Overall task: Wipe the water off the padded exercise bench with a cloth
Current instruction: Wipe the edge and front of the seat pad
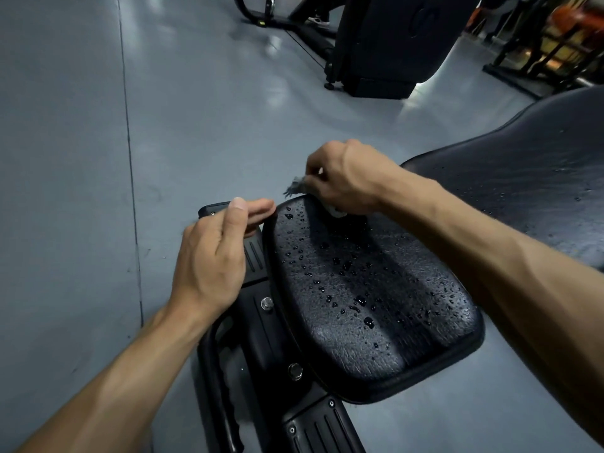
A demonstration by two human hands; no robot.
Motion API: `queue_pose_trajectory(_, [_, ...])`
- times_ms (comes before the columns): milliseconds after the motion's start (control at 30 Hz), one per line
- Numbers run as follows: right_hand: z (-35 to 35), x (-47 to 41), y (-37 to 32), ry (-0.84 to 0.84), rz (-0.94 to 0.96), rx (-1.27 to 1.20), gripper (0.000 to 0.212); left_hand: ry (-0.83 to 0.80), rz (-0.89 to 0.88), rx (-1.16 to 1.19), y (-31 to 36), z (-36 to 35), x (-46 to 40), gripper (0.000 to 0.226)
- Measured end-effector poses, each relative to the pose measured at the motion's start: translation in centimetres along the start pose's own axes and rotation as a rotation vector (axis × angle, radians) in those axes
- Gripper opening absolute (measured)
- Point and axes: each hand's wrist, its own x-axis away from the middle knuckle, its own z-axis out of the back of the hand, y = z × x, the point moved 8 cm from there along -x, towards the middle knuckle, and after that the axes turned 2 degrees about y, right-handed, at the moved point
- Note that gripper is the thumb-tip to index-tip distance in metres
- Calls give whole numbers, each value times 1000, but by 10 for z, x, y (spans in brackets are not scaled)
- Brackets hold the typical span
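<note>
**Cloth at the far edge of the wet seat pad**

Your right hand (pixel 340 178) gripped a small grey cloth (pixel 295 188), fingers curled round it, at the far rim of the black seat pad (pixel 369 299); water droplets (pixel 359 300) beaded across that pad's textured surface; your left hand (pixel 212 253) hovered by the pad's left edge, fingers loosely bent and holding nothing; the bench's larger back pad (pixel 529 184) lay to the right, also speckled with water; the black frame (pixel 268 322) sat below on the grey floor (pixel 81 158)
</note>
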Motion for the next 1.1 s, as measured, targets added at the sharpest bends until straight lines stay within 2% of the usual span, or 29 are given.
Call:
queue_pose_trajectory(167, [13,2,25,-20,-95,0,28,-9,21,41,-6,-1,1,52])
queue_pose_trajectory(367, [-5,6,-21,48,54,-82,32,-13,15,18,-4,0,-2,52])
queue_pose_trajectory(567, [13,13,36,133,-170,-32,30,-11,14,21,-8,1,-2,54])
queue_pose_trajectory(767, [-1,18,-12,181,35,7,29,4,12,9,-7,1,-4,49])
queue_pose_trajectory(1000, [20,34,43,274,-140,83,31,-2,28,48,-10,0,-4,50])
queue_pose_trajectory(1100, [12,34,16,289,-52,59,34,9,30,58,-8,-1,-2,50])
